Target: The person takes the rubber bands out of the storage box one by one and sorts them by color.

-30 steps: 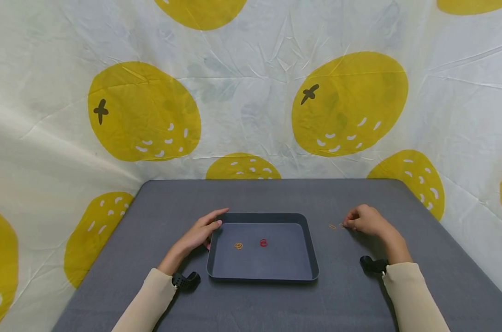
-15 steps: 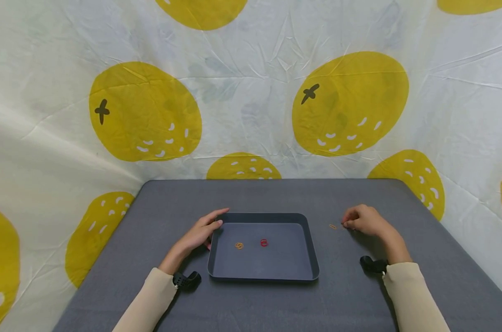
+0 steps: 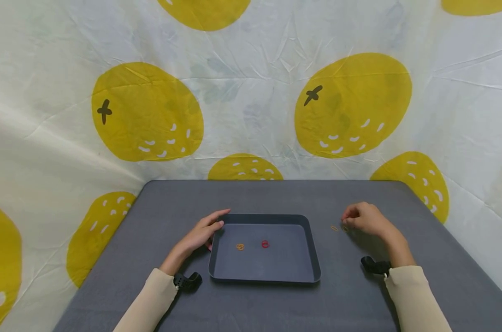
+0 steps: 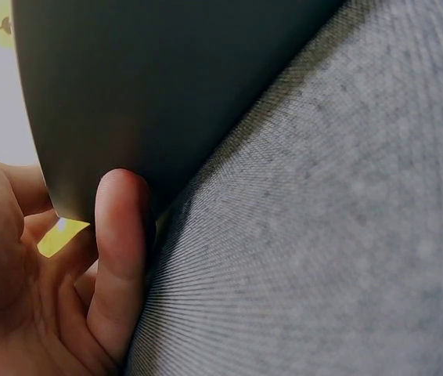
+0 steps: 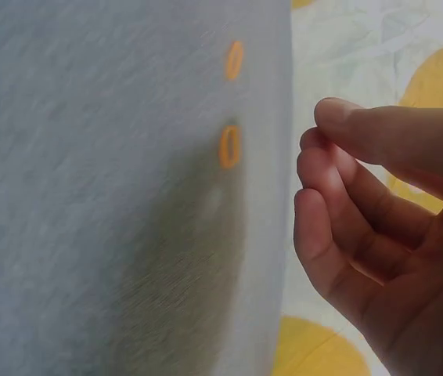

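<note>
A dark grey rectangular tray (image 3: 264,275) sits mid-table. My left hand (image 3: 197,235) grips its left side near the far corner, thumb over the rim; in the left wrist view one finger (image 4: 121,227) presses the outer wall. Inside the tray lie a small cluster of orange rubber bands (image 3: 240,247) and, right of it, red rubber bands (image 3: 265,244). My right hand (image 3: 368,218) hovers right of the tray, fingers curled and thumb meeting the fingertips, nothing visible between them. Just below and left of it, two orange rubber bands (image 5: 229,146) lie apart on the table.
The grey cloth-covered table (image 3: 267,306) extends around the tray on all sides. A white curtain (image 3: 246,110) printed with yellow fruit hangs behind and beside it. Each wrist wears a black camera (image 3: 375,266) close above the cloth.
My right hand has risen slightly, and the orange rubber band its fingertips covered half a second ago now shows on the table. My left hand and the tray stay in place.
</note>
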`<state>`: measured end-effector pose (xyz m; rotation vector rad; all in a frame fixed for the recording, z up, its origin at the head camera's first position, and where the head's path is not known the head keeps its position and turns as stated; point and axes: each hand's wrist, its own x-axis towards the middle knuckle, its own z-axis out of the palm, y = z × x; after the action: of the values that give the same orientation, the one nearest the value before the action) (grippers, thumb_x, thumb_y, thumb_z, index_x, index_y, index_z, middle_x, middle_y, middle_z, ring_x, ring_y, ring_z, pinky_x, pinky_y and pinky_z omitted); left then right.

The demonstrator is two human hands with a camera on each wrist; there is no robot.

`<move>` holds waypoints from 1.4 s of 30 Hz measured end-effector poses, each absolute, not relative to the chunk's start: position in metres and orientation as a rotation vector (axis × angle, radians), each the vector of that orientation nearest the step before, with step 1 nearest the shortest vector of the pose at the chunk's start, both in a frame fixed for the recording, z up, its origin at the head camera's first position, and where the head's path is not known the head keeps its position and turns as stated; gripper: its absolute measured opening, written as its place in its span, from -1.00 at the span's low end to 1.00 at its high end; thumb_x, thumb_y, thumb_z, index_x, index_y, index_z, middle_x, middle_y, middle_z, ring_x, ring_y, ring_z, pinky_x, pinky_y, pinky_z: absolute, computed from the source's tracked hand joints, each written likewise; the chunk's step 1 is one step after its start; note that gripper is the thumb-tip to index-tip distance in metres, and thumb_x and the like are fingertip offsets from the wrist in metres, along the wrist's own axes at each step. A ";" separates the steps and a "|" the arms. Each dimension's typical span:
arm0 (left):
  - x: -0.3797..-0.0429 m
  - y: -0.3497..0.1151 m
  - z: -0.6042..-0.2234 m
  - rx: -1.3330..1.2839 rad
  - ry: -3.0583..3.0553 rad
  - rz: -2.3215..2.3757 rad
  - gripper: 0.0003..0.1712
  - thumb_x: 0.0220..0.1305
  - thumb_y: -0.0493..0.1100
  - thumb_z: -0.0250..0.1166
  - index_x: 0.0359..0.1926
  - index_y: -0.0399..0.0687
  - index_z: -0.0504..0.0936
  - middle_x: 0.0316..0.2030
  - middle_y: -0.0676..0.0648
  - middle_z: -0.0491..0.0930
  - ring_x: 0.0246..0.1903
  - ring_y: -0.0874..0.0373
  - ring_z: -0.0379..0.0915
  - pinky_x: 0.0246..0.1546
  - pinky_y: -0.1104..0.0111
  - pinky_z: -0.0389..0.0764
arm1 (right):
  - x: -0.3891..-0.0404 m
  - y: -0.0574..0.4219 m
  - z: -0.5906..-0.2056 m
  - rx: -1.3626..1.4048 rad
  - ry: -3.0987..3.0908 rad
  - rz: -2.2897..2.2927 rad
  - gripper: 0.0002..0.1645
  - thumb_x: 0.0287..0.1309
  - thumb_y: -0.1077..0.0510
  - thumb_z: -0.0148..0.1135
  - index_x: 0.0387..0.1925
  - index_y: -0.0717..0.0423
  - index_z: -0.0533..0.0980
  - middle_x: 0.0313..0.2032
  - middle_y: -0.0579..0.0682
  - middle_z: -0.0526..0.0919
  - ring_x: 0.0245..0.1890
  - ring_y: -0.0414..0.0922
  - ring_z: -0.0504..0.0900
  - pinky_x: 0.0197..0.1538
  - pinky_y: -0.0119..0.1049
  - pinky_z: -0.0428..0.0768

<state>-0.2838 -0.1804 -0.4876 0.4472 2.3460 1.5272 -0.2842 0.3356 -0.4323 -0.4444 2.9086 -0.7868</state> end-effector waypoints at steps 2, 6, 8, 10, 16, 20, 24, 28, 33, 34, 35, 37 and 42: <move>-0.284 -0.180 -0.488 0.453 2.343 1.525 -0.43 0.65 -0.02 0.03 0.58 0.19 0.28 -0.54 -0.04 0.36 -0.69 0.14 0.31 -0.66 0.20 0.64 | -0.282 0.331 -0.428 -0.456 2.911 -0.796 -0.90 0.28 0.24 0.31 -0.28 0.16 0.72 -0.36 -0.06 0.76 -0.41 -0.21 0.57 -0.35 -0.31 0.55; -0.284 -0.181 -0.489 0.450 2.329 1.526 -0.41 0.65 -0.01 0.02 0.60 0.20 0.25 -0.69 0.04 0.25 -0.72 0.17 0.30 -0.63 0.21 0.66 | -0.278 0.320 -0.418 -0.513 2.917 -0.803 -0.88 0.31 0.25 0.29 -0.24 0.19 0.71 -0.33 -0.03 0.77 -0.38 -0.23 0.59 -0.34 -0.31 0.56; -0.284 -0.181 -0.489 0.448 2.322 1.531 -0.41 0.65 0.00 0.02 0.60 0.20 0.24 -0.71 0.05 0.24 -0.73 0.17 0.31 -0.63 0.21 0.67 | -0.275 0.315 -0.415 -0.541 2.923 -0.795 -0.88 0.33 0.24 0.30 -0.22 0.18 0.71 -0.31 -0.04 0.77 -0.36 -0.24 0.60 -0.33 -0.31 0.56; -0.284 -0.182 -0.490 0.456 2.316 1.535 -0.41 0.65 -0.01 0.02 0.60 0.19 0.24 -0.71 0.04 0.25 -0.73 0.17 0.31 -0.62 0.20 0.68 | -0.273 0.309 -0.411 -0.567 2.928 -0.799 -0.89 0.34 0.23 0.30 -0.21 0.17 0.72 -0.30 -0.05 0.77 -0.35 -0.25 0.60 -0.33 -0.32 0.57; -0.284 -0.182 -0.490 0.473 2.312 1.530 -0.42 0.66 0.00 0.01 0.59 0.23 0.25 -0.69 0.05 0.26 -0.72 0.17 0.29 -0.61 0.18 0.69 | -0.269 0.291 -0.404 -0.639 2.939 -0.815 -0.91 0.33 0.22 0.33 -0.23 0.14 0.72 -0.31 -0.05 0.78 -0.36 -0.27 0.62 -0.30 -0.32 0.60; -0.284 -0.182 -0.489 0.486 2.307 1.533 -0.41 0.65 -0.01 0.02 0.60 0.19 0.24 -0.70 0.04 0.26 -0.73 0.17 0.27 -0.63 0.18 0.68 | -0.268 0.279 -0.400 -0.660 2.929 -0.815 -0.92 0.34 0.22 0.33 -0.24 0.07 0.72 -0.29 -0.02 0.79 -0.34 -0.25 0.65 -0.25 -0.28 0.62; -0.284 -0.183 -0.490 0.490 2.307 1.537 -0.41 0.66 -0.03 0.02 0.60 0.15 0.24 -0.71 0.05 0.25 -0.74 0.16 0.28 -0.64 0.19 0.67 | -0.269 0.265 -0.397 -0.699 2.921 -0.818 -0.93 0.34 0.21 0.33 -0.26 0.03 0.71 -0.29 0.01 0.79 -0.34 -0.24 0.65 -0.24 -0.27 0.62; -0.284 -0.183 -0.491 0.492 2.315 1.535 -0.41 0.66 -0.03 0.02 0.60 0.15 0.24 -0.68 0.03 0.28 -0.73 0.17 0.29 -0.64 0.18 0.67 | -0.270 0.252 -0.393 -0.728 2.911 -0.834 -0.94 0.34 0.21 0.35 -0.27 0.06 0.72 -0.33 -0.01 0.78 -0.39 -0.25 0.62 -0.28 -0.29 0.60; -0.284 -0.183 -0.492 0.493 2.325 1.529 -0.41 0.65 -0.01 0.03 0.60 0.17 0.24 -0.65 0.01 0.31 -0.71 0.17 0.30 -0.64 0.18 0.67 | -0.273 0.237 -0.391 -0.763 2.874 -0.865 -0.93 0.33 0.23 0.35 -0.26 0.13 0.72 -0.35 0.03 0.78 -0.41 -0.18 0.65 -0.30 -0.31 0.59; -0.284 -0.183 -0.492 0.493 2.325 1.528 -0.41 0.65 -0.01 0.03 0.60 0.17 0.25 -0.64 0.01 0.31 -0.71 0.17 0.30 -0.64 0.18 0.67 | -0.274 0.234 -0.391 -0.779 2.867 -0.868 -0.93 0.33 0.23 0.35 -0.25 0.15 0.72 -0.35 0.05 0.79 -0.41 -0.16 0.66 -0.30 -0.31 0.59; -0.284 -0.184 -0.492 0.494 2.324 1.528 -0.41 0.65 -0.01 0.03 0.60 0.17 0.24 -0.63 0.01 0.32 -0.70 0.17 0.30 -0.64 0.18 0.67 | -0.275 0.232 -0.391 -0.792 2.862 -0.868 -0.92 0.33 0.23 0.35 -0.25 0.16 0.72 -0.35 0.05 0.79 -0.41 -0.15 0.67 -0.31 -0.31 0.59; -0.284 -0.184 -0.492 0.494 2.319 1.529 -0.41 0.65 -0.01 0.03 0.60 0.18 0.24 -0.63 0.00 0.32 -0.70 0.17 0.30 -0.64 0.18 0.67 | -0.276 0.226 -0.391 -0.795 2.849 -0.872 -0.92 0.32 0.22 0.36 -0.24 0.16 0.72 -0.34 0.06 0.80 -0.40 -0.16 0.67 -0.31 -0.32 0.60; -0.284 -0.184 -0.492 0.492 2.314 1.535 -0.42 0.65 -0.02 0.02 0.60 0.19 0.25 -0.63 0.01 0.32 -0.71 0.17 0.32 -0.64 0.20 0.67 | -0.277 0.211 -0.389 -0.812 2.822 -0.883 -0.92 0.31 0.23 0.37 -0.24 0.16 0.73 -0.32 0.07 0.80 -0.40 -0.26 0.65 -0.29 -0.31 0.63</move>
<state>-0.2841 -0.1835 -0.4917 0.4921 2.3142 1.5351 -0.2774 0.2110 -0.3888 -0.8120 2.8218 -0.8829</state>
